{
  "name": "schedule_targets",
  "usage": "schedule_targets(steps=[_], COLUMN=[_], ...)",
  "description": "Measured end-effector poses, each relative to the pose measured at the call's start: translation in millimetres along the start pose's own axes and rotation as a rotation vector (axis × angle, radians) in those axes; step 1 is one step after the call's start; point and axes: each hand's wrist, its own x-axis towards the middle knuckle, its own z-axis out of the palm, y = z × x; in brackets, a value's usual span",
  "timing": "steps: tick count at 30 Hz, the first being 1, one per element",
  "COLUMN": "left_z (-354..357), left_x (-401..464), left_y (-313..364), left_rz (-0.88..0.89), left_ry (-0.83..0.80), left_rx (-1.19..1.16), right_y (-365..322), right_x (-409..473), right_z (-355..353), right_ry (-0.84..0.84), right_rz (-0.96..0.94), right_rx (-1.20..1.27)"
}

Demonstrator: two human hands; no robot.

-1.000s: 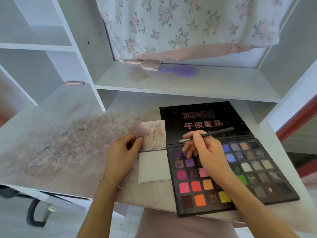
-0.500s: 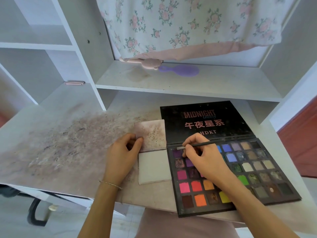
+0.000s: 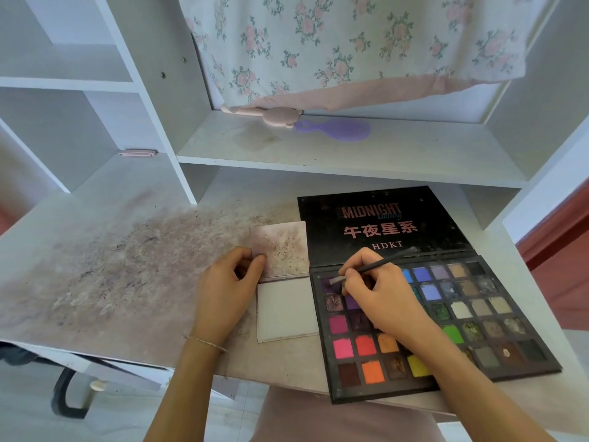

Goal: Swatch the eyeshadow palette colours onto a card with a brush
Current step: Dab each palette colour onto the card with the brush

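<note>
An open black eyeshadow palette [image 3: 478, 314] with many coloured pans lies on the desk at the right, its lid [image 3: 382, 224] flat behind it. My right hand [image 3: 379, 301] holds a thin dark brush [image 3: 382, 261], whose tip rests on the dark purple pan at the palette's top left corner. Left of the palette lies a small folded card: a stained upper leaf [image 3: 283, 247] and a plain white lower leaf [image 3: 285, 309]. My left hand [image 3: 223, 291] pinches the left edge of the stained leaf.
The desk top [image 3: 111, 266] is smeared with purplish powder on the left. A shelf [image 3: 350, 154] above holds a purple brush [image 3: 334, 129] and a pink object [image 3: 271, 114]. A floral cloth [image 3: 350, 43] hangs behind. A chair base [image 3: 67, 397] shows below left.
My right hand shifted left and down along the palette, bringing the brush tip from the air onto the top left purple pan. My left hand stayed on the card.
</note>
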Motion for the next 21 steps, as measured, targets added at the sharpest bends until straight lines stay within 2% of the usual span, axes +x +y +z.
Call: schedule_targets(steps=[13,18,21], left_z=[0.0,-0.2,0.3], left_x=[-0.4,-0.4,0.1], left_y=[-1.4,-0.3,-1.5], left_rz=[0.029,-0.019,-0.031], left_ry=[0.024,0.088,0.08], left_rx=[0.001,-0.146,-0.167], right_y=[-2.4,-8.6,-17.2], right_x=[-0.6,1.7,4.9], right_z=[-0.1,-0.5,6.7], right_ry=[-0.011,0.084,0.045], right_rz=[0.006,-0.019,-0.064], right_rx=[0.012,0.174,0.245])
